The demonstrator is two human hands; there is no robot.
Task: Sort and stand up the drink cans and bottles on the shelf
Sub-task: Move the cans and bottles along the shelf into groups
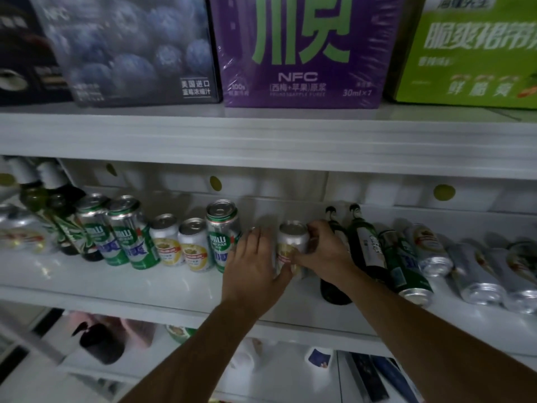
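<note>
Near the middle of the shelf [145, 286], just back from its front edge, both hands meet on a short silver can [292, 242] that stands upright. The left hand [255, 266] lies against its left side, fingers nearly straight, grip open. The right hand [325, 254] curls round its right side and rim, grip closed on it. Just left stands a tall green can [222, 237]; just right, dark bottles [363, 248] lie toward the back edge
</note>
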